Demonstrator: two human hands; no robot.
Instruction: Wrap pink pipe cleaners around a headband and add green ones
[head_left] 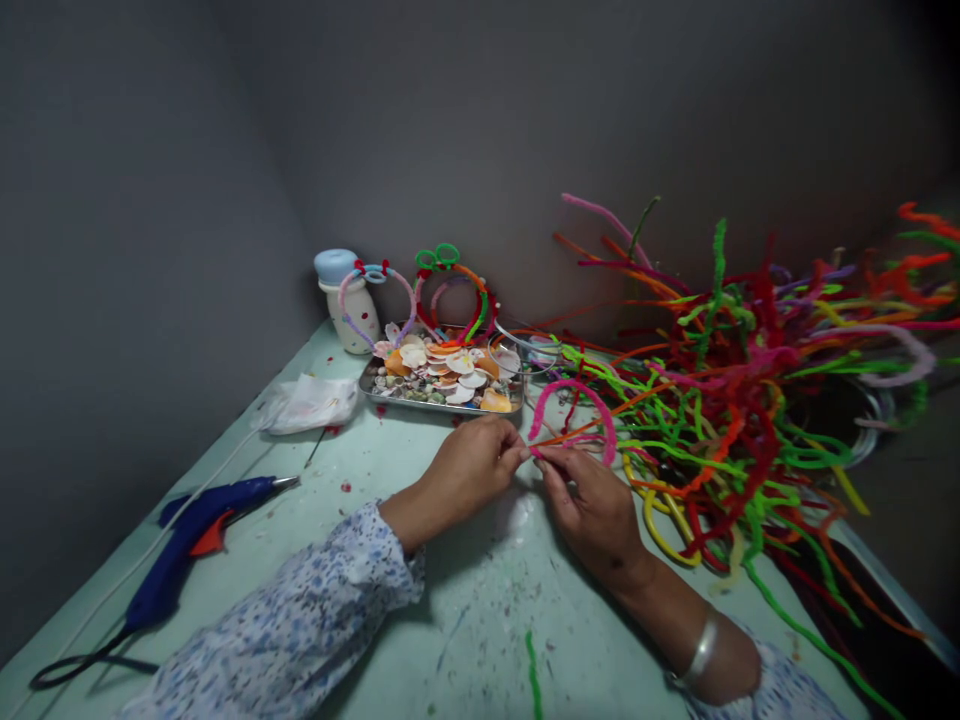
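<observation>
A bright pink fuzzy pipe cleaner (pixel 579 388) curves in an arch just above the table, at the meeting point of my two hands. My left hand (pixel 476 462) comes in from the left, its thumb and forefinger pinched at the near end of the pink piece. Close beside it, my right hand (pixel 596 508) pinches the same pink piece with thumb and forefinger. The fingertips nearly touch, and they hide the exact grip. Behind my left hand stands a metal tray (pixel 442 408) of seashells (pixel 450 365) and small stones.
A blue glue gun (pixel 180 560) with its cord lies at the left. Behind it are a plastic packet (pixel 311 403) and a white bottle with a blue lid (pixel 337 268). Decorated headbands (pixel 411 290) stand by the tray. Tangled pipe cleaners (pixel 735 400) fill the right side.
</observation>
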